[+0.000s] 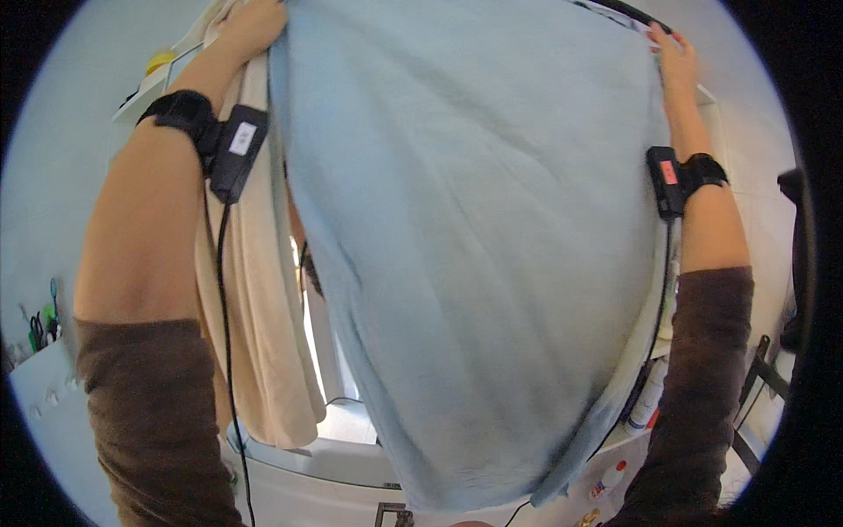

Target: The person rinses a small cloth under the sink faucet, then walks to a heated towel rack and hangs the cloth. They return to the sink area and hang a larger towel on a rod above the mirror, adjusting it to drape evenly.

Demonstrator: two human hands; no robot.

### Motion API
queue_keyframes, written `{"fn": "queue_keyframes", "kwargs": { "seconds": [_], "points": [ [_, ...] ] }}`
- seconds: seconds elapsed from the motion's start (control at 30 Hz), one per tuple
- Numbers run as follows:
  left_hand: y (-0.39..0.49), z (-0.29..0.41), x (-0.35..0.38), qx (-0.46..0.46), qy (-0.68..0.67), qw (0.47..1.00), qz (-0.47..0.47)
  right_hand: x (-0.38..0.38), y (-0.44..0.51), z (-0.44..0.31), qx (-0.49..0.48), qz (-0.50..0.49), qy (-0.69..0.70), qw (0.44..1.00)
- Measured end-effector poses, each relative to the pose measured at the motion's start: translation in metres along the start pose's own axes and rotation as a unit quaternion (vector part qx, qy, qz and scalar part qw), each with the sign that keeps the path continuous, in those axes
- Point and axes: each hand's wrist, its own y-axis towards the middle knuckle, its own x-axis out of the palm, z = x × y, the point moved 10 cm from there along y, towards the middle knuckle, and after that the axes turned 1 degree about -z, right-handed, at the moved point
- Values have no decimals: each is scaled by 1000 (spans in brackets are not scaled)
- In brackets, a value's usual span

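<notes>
A large light blue cloth (474,250) hangs spread out between my raised arms and fills the middle of the view. My left hand (253,26) is at the top left, beside the cloth's upper left corner; its fingers are partly cut off by the picture's edge, so its grip is unclear. My right hand (678,56) pinches the cloth's upper right corner, close to a black bar or edge (632,13) along the top. A cream towel (257,316) hangs in folds behind my left forearm. Each wrist wears a black strap with a small cabled box.
Behind the cloth stands a white cabinet or shelf unit (706,95). A white bottle (647,398) is on a lower right shelf, with a red-capped bottle (609,479) below it. Toothbrush-like items (46,323) are at far left. A dark metal frame (757,388) stands at right.
</notes>
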Motion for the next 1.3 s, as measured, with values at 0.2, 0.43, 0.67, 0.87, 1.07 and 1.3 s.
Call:
{"fn": "queue_keyframes", "kwargs": {
  "seconds": [0.2,0.43,0.67,0.87,1.07,1.3],
  "points": [
    [1,-6,2,-22,-61,998,1,-7,-15,-1,10,65,-223,973],
    [-2,5,-13,-39,-138,990,2,-4,-27,-25,-38,67,-175,982],
    [-4,1,-10,-69,-118,991,-5,9,-28,-29,-123,32,-225,966],
    [6,-15,-5,-78,-94,993,4,5,-28,-34,-42,67,-241,967],
    [7,-24,-1,-55,-82,995,9,24,-28,-58,46,-11,-268,962],
    [5,-19,-3,-70,-120,990,-6,8,-66,-114,-69,86,-435,894]
  ]
}}
